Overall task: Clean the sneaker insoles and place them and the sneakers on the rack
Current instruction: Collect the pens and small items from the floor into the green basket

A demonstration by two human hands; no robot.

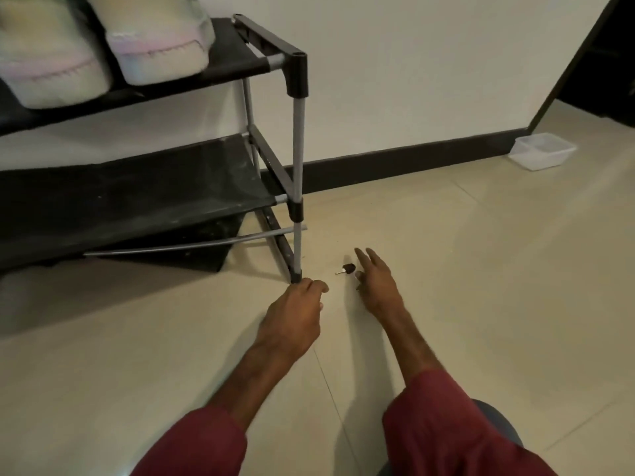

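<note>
The black-fabric shoe rack with grey metal tubes (pixel 271 39) stands against the cream wall (pixel 412 80), and its front corner leg (pixel 297 132) is the nearest edge to both hands. To the right of that leg the beige tiled floor (pixel 481 269) lies open as far as the dark skirting board (pixel 412 163) and a dark doorway at the far right. A clear plastic tub (pixel 541 151) sits against the skirting, well apart from the leg. To the left of the leg, under the lower fabric shelf (pixel 137 190), a loose grey tube (pixel 192 243) lies slanted, its end reaching the leg.

The two white sneakers with pastel pink stitching (pixel 161 46) sit side by side on the top shelf, up and to the left of the leg, blurred and partly cut by the frame edge. They are well above both hands.

The left hand (pixel 292 321) is at the foot of the leg, its fingers curled and touching or nearly touching it. Whether it grips the leg cannot be told. The right hand (pixel 378 286) is just right of the leg's foot, low over the floor, fingers straight and spread, holding nothing. A small key with a black head (pixel 347 269) lies on the tiles between the leg and this hand, just beside its fingers. Maroon sleeves (pixel 446 424) cover both forearms.
</note>
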